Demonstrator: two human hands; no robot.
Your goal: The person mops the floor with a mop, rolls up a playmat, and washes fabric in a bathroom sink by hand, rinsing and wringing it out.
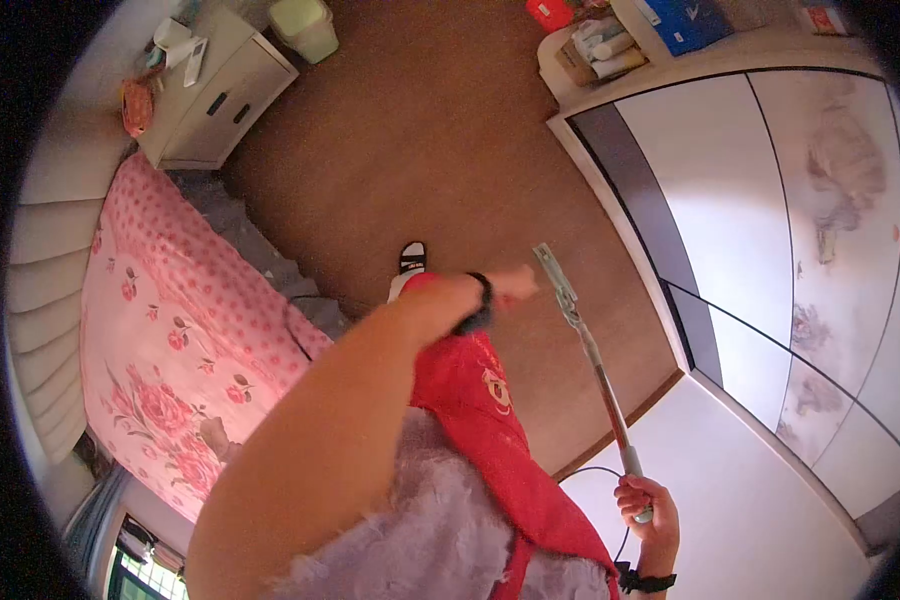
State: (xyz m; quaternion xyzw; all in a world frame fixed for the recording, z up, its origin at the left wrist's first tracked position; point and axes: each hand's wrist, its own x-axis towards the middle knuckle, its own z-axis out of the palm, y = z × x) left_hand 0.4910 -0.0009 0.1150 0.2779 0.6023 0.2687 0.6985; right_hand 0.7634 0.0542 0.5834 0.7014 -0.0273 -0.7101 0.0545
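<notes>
Pole with a flat pale head on the far end, held out over the brown floor. Slants up and a bit left from the right hand, which is down at the handle end, fingers wrapped round and clamped on the grip. Can't tell from this angle whether touching the floor or clear of it.

Left hand stretched out just left of the pole's head, pretty blurry tbh. Can't tell whether with fingers apart or together, or whether in contact with the head. Dark wristband on that arm, another on the right.

Thin dark cord looped just left of the pole's handle. Left of the pole too: red apron over a fluffy greyish garment, plus a sandalled foot level with the head.

Well left of the pole, bed with a pink floral cover. Up and left of the pole, pale cabinet and light green bin. Right of the pole, big wardrobe with white panels and a faded floral print.
</notes>
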